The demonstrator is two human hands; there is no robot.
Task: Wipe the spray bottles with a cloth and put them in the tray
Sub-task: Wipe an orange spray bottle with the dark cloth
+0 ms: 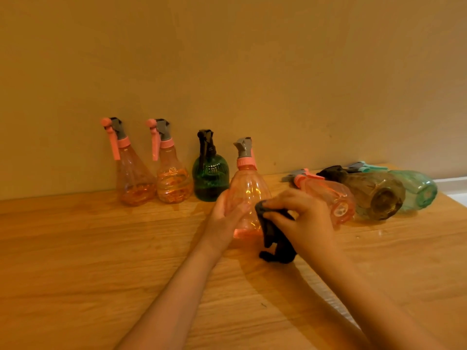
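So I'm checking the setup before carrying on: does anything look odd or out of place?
Three spray bottles lie on their sides at the right: a pink one, a brown one and a teal one. No tray is in view. The rest stand upright.

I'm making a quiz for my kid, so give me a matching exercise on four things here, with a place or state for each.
Things:
1. green bottle
2. brown bottle
3. cloth
4. pink bottle in the middle

Places or states:
A. held steady by the left hand
B. standing by the wall
C. pinched in the right hand
D. lying on its side

Pairs: 1-B, 2-D, 3-C, 4-A
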